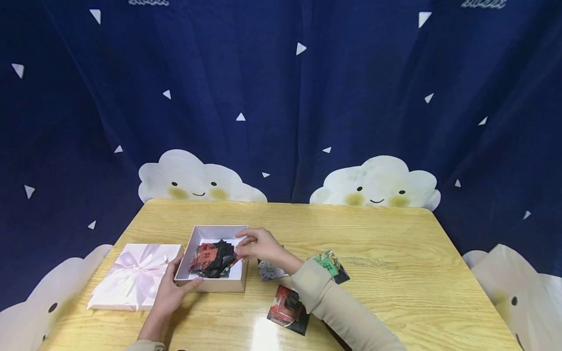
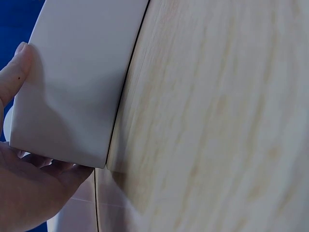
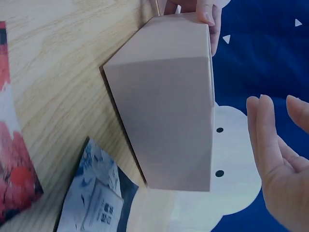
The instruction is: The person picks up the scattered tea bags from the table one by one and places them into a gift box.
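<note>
L hand [image 1: 170, 291] is gripping open white square cardboard box [image 1: 221, 286], R hand [image 1: 262, 246], fingers apart & seemingly empty, is hovering by red-black flat packets [image 1: 212, 258] inside, prob. mid-pick, next needing a pinch

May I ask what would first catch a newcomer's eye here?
Probably the navy curtain with smiling white clouds, behind the wooden table. Next, the pale lid with a ribbon bow at the table's left, and, just right of it, the open box of red and black packets, gripped by the left hand.
</note>
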`<state>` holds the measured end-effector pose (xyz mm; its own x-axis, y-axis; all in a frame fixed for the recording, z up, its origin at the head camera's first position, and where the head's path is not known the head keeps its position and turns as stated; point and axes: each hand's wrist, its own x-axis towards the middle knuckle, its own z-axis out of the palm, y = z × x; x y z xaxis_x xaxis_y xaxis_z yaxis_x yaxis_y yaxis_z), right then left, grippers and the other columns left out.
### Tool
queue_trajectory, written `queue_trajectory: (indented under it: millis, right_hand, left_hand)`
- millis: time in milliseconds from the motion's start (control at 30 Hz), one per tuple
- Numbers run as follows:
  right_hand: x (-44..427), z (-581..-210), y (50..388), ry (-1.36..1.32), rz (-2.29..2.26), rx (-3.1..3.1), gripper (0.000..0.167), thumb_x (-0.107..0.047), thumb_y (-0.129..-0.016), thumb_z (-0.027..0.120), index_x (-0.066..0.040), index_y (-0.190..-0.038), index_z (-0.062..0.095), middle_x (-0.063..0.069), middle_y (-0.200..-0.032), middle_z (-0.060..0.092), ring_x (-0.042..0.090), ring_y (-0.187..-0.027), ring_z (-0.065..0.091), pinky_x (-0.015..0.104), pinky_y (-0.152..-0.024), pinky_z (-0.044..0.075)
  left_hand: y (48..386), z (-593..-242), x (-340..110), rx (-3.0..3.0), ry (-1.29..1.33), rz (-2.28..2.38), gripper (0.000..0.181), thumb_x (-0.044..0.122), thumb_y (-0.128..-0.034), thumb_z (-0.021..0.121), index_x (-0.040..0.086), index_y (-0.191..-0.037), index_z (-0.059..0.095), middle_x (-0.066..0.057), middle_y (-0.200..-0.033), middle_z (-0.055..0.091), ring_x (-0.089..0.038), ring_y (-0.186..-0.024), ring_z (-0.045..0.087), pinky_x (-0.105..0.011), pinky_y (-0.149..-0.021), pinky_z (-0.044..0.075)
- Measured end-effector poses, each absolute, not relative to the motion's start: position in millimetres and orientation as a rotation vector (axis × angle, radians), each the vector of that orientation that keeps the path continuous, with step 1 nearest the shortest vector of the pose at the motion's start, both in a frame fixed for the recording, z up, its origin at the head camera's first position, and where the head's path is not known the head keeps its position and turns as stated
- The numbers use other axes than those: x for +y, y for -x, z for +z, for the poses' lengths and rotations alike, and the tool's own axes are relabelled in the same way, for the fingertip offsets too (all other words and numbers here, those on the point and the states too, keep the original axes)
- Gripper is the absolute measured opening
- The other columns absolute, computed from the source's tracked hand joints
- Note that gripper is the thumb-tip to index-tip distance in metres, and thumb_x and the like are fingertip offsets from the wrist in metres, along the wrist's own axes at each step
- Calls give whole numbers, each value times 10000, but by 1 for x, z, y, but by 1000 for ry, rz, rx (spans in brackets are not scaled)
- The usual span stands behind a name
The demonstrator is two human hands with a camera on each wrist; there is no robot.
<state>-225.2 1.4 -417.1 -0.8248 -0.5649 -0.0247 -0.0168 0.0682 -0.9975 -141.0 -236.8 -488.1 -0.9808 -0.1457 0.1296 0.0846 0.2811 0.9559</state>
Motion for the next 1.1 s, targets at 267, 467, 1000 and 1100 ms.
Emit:
queue_trajectory:
  millis: [267,467,1000,1100]
  right_hand:
    - [21,-409,225,664,-1766,1974,397,-13,-835,618,68,-1211,517,197,-964,620,313,-778,645,359,-639,545]
    - [35,-404,225,681,-1753,1984,399,6,-835,599,75,-1217,507,272,-997,598,307,-771,644,412,-658,539]
    - [74,-405,226,708,-1618,2122,410,-87,-859,615,49,-1231,506,142,-947,627,371,-802,618,417,-618,528]
    - [81,-404,226,700,-1591,2149,422,-119,-851,634,29,-1228,517,113,-951,625,326,-786,623,405,-629,525]
  left_hand:
    - [141,-485,-237,-2374,-73,-1784,849,-32,-741,700,-76,-1402,168,-295,-1363,300,-374,-1236,298,-33,-896,230]
    - [142,-486,-238,-2367,-58,-1783,853,-53,-739,693,-79,-1403,160,-303,-1362,296,-374,-1227,298,-23,-886,231]
    - [142,-488,-238,-2357,-36,-1777,844,-50,-734,697,-86,-1395,173,-301,-1356,301,-376,-1226,294,-27,-880,237]
    - [142,-489,-238,-2355,-41,-1772,839,-46,-729,702,-79,-1393,190,-291,-1357,310,-358,-1225,299,-27,-876,235]
